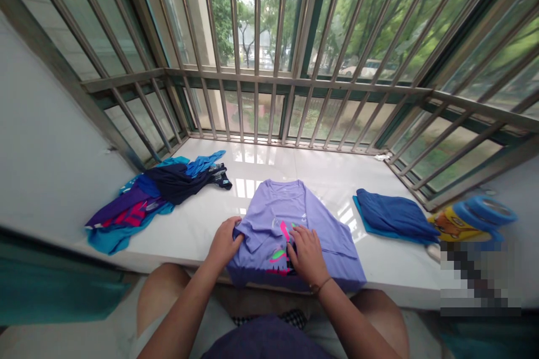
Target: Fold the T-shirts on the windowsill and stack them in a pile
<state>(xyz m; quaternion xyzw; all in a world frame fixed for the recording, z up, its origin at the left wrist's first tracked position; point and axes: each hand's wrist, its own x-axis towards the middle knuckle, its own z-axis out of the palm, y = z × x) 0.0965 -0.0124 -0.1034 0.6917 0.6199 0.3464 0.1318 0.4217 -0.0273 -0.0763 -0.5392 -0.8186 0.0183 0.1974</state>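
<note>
In the head view, a lilac T-shirt (269,235) lies partly folded at the front of a white sill (269,165). The left hand's (224,244) fingers (234,230) curl over its folded edge; the right hand's (307,255) fingers (297,235) spread flat on it. A clothes heap (155,196) lies left, a folded blue garment (393,216) right.

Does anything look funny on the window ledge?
Yes: the heap of clothes on the left of the white sill lies crumpled and tangled, unlike the folded blue garment on the right. A small white scrap sits in the far corner.
</note>
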